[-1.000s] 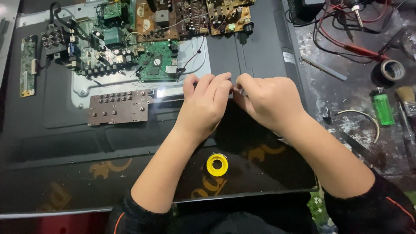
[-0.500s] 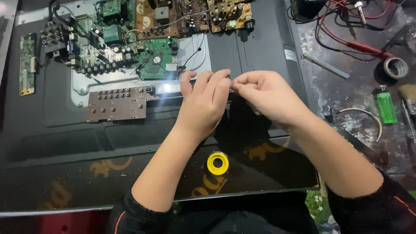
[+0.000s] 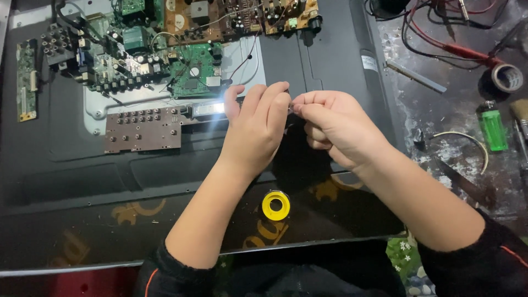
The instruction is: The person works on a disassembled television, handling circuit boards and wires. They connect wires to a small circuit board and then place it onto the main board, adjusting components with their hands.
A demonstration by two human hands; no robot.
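My left hand (image 3: pixel 254 127) and my right hand (image 3: pixel 334 125) meet fingertip to fingertip over the black back panel of a flat screen (image 3: pixel 137 181). Both pinch a small thin piece (image 3: pixel 291 109) between thumb and fingers; most of it is hidden and I cannot tell what it is. A bright glare lies just left of my left hand. A yellow spool (image 3: pixel 275 205) rests on the panel below the hands, between my forearms. The green circuit board (image 3: pixel 192 69) lies just beyond my left fingers.
A brown perforated board (image 3: pixel 144 130) sits left of the hands, with more circuit boards (image 3: pixel 242 16) at the top. On the stained bench at right lie a green lighter (image 3: pixel 493 130), a tape roll (image 3: pixel 506 77), red and black leads (image 3: pixel 440 44) and a curved wire (image 3: pixel 467 140).
Both hands stay pinched together on the small piece and have shifted only slightly away from me. The view has dipped a little, so the boards sit higher in the frame.
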